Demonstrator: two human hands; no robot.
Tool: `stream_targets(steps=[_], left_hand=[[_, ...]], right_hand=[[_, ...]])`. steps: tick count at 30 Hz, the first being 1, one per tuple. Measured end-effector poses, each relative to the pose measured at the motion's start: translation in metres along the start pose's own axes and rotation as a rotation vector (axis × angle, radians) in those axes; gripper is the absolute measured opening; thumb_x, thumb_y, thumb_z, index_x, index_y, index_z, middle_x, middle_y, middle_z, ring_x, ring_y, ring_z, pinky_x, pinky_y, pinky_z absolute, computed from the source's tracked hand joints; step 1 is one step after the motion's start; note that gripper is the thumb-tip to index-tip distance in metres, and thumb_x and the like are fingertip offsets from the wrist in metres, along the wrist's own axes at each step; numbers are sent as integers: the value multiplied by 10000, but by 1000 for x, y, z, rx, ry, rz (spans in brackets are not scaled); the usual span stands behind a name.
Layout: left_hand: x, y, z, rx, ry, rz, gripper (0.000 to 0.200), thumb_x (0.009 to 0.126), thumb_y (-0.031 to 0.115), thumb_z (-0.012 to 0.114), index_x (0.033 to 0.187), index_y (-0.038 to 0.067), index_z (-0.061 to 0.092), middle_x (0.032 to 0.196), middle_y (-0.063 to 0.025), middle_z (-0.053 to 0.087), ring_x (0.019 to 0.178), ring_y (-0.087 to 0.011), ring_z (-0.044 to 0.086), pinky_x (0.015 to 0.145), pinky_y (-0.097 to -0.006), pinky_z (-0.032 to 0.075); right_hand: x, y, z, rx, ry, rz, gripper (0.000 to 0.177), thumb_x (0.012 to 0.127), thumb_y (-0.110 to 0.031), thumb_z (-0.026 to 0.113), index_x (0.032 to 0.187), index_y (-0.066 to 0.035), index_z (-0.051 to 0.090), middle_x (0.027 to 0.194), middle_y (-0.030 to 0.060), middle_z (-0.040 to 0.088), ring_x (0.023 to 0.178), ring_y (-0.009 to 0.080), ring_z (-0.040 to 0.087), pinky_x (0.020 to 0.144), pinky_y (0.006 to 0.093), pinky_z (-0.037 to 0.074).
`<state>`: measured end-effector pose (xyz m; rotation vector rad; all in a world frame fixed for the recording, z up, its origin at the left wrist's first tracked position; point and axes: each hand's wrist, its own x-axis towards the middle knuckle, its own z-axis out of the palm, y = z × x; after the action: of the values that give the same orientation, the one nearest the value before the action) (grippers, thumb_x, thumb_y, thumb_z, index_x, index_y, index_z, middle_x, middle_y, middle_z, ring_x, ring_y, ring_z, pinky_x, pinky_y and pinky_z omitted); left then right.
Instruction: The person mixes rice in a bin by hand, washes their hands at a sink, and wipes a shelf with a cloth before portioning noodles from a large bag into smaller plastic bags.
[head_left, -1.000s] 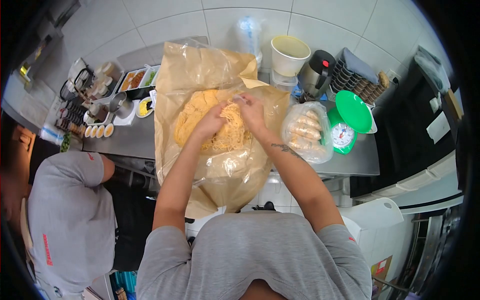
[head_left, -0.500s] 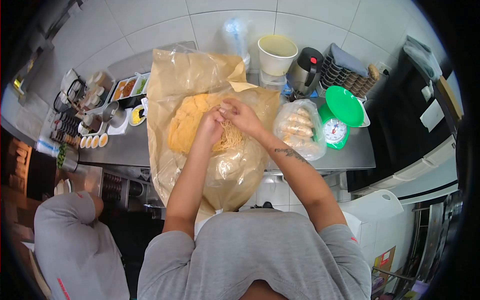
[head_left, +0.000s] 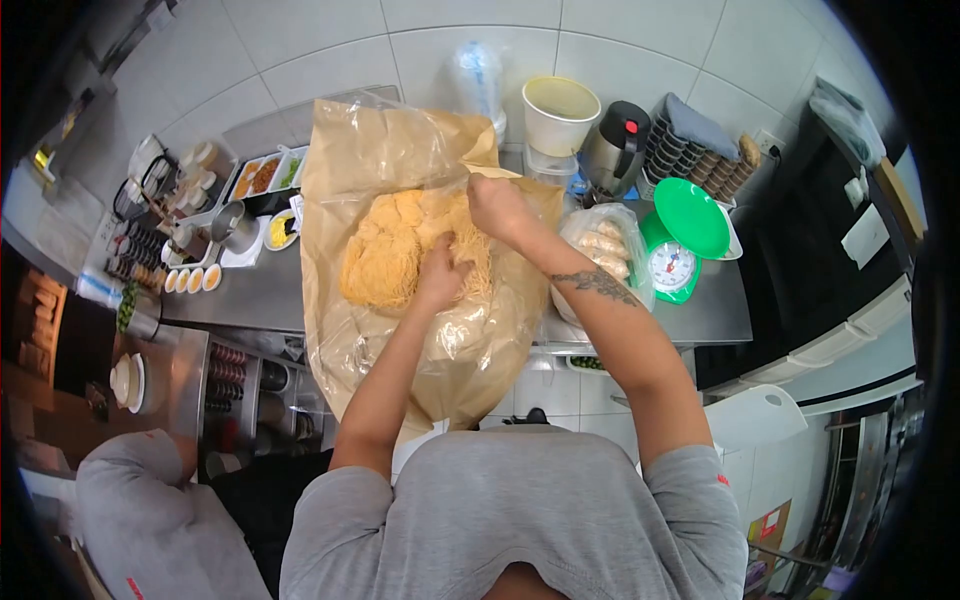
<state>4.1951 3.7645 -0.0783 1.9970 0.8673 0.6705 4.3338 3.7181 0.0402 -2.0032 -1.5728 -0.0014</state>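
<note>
A large brown paper bag with a clear plastic liner (head_left: 340, 160) lies opened out on the steel counter. Heaped on the liner are thin yellow noodles (head_left: 385, 255). My left hand (head_left: 440, 275) rests on the right part of the heap, fingers spread and touching the strands. Higher up, by the bag's right edge, my right hand (head_left: 498, 210) is closed with its fingers curled in; what they pinch, if anything, is hidden. A clear plastic bag of pale wrapped portions (head_left: 605, 245) lies just right of my right forearm.
A green scale (head_left: 672, 268), a steel jug (head_left: 614, 145) and a white tub (head_left: 560, 110) stand to the right and behind. Trays of toppings (head_left: 265, 175) and small cups (head_left: 197, 279) line the left side. Another person in a grey shirt (head_left: 165, 500) is at lower left.
My hands were together over the noodles and have parted. The right went up and right, closed; the left moved down with its fingers spreading. The person at left shifted lower.
</note>
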Motion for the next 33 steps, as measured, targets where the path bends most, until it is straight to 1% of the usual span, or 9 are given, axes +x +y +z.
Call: stream_targets(steps=[6,9,12,15,20,23,26,29,33], left_hand=[[21,50,-28,-613,-20,35,299,819,4,570,1096,-1,458,961,-84,587,906,-146,556,789,-249,439],[26,82,-33,-491,-24,99,319,805,27,573,1107,8,470,953,-88,585,878,-168,562,784,-273,437],[46,82,-40,170,-219,294,327,746,32,590,1066,26,524,896,-77,597,820,-213,568,730,-309,450],[38,115,-70,128,-371,279,459,735,108,626,1157,0,481,1072,-120,574,958,-250,546,841,-341,415],[11,73,-53,-131,-66,316,621,689,138,694,1249,53,441,1218,-116,516,1113,-263,495,881,-369,413],[14,31,-27,-183,-102,192,681,666,134,719,1262,33,407,1217,-142,519,1133,-277,493,891,-363,421],[15,69,-51,28,-258,53,688,670,140,712,1261,-14,394,1198,-169,537,1137,-294,498,931,-345,400],[35,88,-58,371,-327,112,659,673,137,698,1245,-15,407,1182,-197,543,1121,-316,508,930,-353,404],[43,149,-77,577,-333,109,591,673,132,685,1202,21,445,1189,-206,536,1114,-331,507,911,-372,416]], right_hand=[[0,11,-9,-115,-131,-35,158,707,-115,595,765,28,628,794,251,624,789,389,622,714,435,506],[-1,-11,-11,27,38,-8,163,735,-132,579,790,11,637,776,245,623,784,363,631,701,429,506],[1,-26,-28,194,192,-44,171,773,-136,548,833,-4,638,744,242,618,758,343,638,672,425,508],[9,-19,-37,304,212,44,180,807,-148,527,865,-16,635,721,227,618,730,347,635,652,424,506],[10,-11,-49,572,141,248,196,830,-180,537,884,-26,647,696,207,625,641,335,637,615,391,511],[15,4,-29,551,264,98,213,862,-166,524,918,4,639,616,97,607,408,157,559,395,295,450],[6,19,-21,490,169,206,228,821,-211,558,889,-24,669,712,204,634,635,325,642,616,374,506],[-9,18,-24,620,-51,382,239,823,-217,546,917,-38,673,748,189,650,728,316,651,666,373,494],[2,32,7,617,312,100,233,870,-173,497,912,9,637,601,49,573,423,94,478,397,247,393]])
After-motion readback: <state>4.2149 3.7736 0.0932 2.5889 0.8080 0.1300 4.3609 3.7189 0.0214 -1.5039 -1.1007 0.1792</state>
